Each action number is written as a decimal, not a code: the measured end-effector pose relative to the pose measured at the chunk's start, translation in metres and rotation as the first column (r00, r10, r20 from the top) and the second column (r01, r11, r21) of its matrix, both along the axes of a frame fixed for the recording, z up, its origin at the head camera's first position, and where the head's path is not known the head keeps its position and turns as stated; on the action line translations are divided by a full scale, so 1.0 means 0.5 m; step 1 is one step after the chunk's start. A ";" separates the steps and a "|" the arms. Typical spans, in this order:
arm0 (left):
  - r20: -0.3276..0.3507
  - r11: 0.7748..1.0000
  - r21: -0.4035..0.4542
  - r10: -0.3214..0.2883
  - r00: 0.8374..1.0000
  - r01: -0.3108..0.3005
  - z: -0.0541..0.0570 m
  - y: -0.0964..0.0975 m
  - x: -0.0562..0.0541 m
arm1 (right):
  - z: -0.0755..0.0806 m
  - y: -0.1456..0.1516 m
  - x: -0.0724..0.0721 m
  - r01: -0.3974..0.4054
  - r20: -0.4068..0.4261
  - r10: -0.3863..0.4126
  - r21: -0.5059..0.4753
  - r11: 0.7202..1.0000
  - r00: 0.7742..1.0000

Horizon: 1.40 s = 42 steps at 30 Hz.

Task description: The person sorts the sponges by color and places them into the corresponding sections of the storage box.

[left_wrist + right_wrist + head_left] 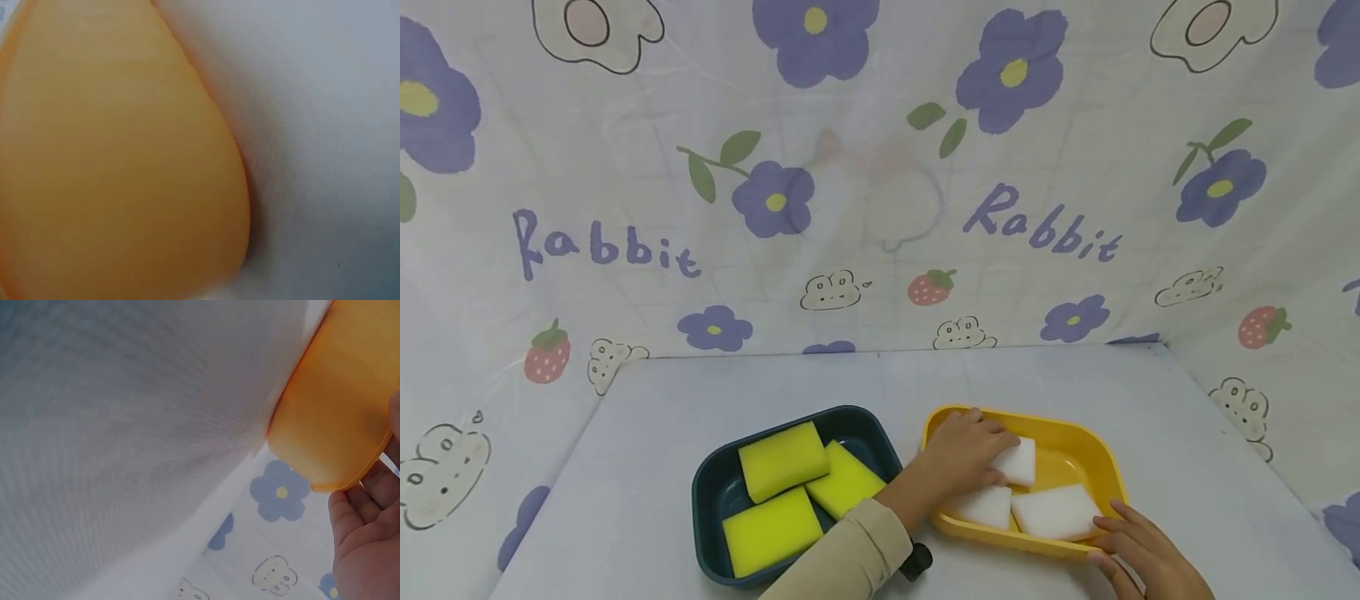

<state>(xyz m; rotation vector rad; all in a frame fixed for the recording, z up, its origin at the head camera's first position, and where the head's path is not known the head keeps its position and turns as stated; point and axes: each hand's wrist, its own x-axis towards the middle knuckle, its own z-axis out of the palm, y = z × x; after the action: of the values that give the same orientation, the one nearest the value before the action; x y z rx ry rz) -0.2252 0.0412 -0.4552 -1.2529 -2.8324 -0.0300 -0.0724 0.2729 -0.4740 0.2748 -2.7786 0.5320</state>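
My left hand (pixel 966 450) reaches into the yellow tray (pixel 1052 423), its thumb and fingers on either side of a white sponge (pixel 1019 462) that they partly cover. Two more white sponges lie nearer the front: one (pixel 988 507) below the hand, another (pixel 1056 512) to its right. At the front right corner, my right hand (pixel 1150 554) holds the tray's rim. In the right wrist view, the right fingers (pixel 369 515) curl at the rim beside the tray's outer wall. The left wrist view has only the tray's outer side (pixel 125 150), the hand hidden.
To the left stands a dark green tray (pixel 702 500) with yellow sponges (pixel 782 460) inside, one leaning on another. The left sleeve (pixel 857 550) crosses its front right corner. A small black object (pixel 916 562) shows beside the sleeve. A patterned curtain (pixel 880 208) hangs behind the white table (pixel 647 417).
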 end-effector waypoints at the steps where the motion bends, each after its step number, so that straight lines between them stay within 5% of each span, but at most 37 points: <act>1: -0.003 1.000 -0.002 -0.002 1.000 0.002 -0.002 0.003 0.000 | -0.001 0.000 0.000 -0.002 -0.006 0.002 -0.003 1.000 1.000; 17: -0.019 0.996 -0.091 0.024 1.000 -0.026 -0.007 0.044 0.007 | 0.003 0.001 -0.002 -0.009 0.016 0.009 0.016 1.000 1.000; 26: 0.069 0.998 0.018 0.058 0.996 -0.059 -0.012 0.043 0.013 | 0.006 0.002 -0.005 -0.003 0.087 0.003 0.009 1.000 0.996; 38: 0.126 0.995 0.098 -0.021 0.992 0.008 -0.013 0.036 0.018 | 0.002 0.005 -0.002 -0.008 0.052 0.007 0.033 0.999 0.999; 42: 0.092 0.995 0.102 -0.007 0.996 -0.003 -0.019 0.021 0.021 | 0.002 0.002 -0.004 -0.010 0.066 0.009 0.019 1.000 0.998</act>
<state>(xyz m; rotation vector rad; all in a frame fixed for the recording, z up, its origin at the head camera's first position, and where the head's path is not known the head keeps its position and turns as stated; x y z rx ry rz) -0.2147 0.0518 -0.4648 -1.2650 -2.8645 -0.2357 -0.0743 0.2736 -0.4730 0.2797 -2.8491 0.5263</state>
